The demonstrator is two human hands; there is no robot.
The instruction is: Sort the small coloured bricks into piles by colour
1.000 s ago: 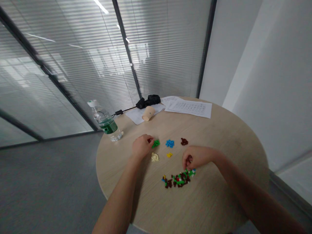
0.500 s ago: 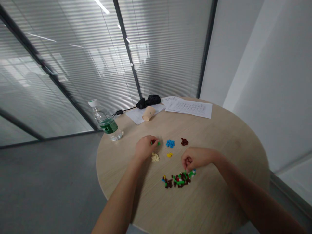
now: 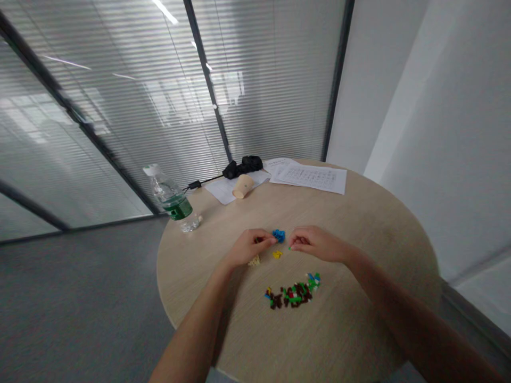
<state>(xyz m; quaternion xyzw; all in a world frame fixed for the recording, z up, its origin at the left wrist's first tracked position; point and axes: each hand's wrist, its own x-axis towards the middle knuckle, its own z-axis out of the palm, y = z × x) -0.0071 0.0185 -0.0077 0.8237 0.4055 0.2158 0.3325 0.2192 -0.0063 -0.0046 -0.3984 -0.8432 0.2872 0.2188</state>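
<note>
My left hand (image 3: 252, 247) is closed in a pinch, its fingertips at the edge of a pile of small blue toy bricks (image 3: 279, 235); whatever it may hold is hidden. Between the fingertips of my right hand (image 3: 317, 243) a tiny green brick (image 3: 289, 248) shows, just right of the blue pile. A few yellow bricks (image 3: 277, 255) lie below and between both hands. Cream bricks (image 3: 255, 260) are partly covered by my left hand. Closer to me spreads a mixed heap of brown, green, red and white bricks (image 3: 295, 294).
A plastic bottle (image 3: 178, 205) with a green label stands at the table's left edge. Farther back are a tipped paper cup (image 3: 242, 186), a black bundle (image 3: 244, 166) with a cord, and printed sheets (image 3: 311, 177). The round wooden table (image 3: 359, 213) meets a wall behind.
My right hand has risen from the mixed heap toward the blue pile, carrying a green brick. My left hand has shifted right, to the blue pile's edge. The brown pile is now covered.
</note>
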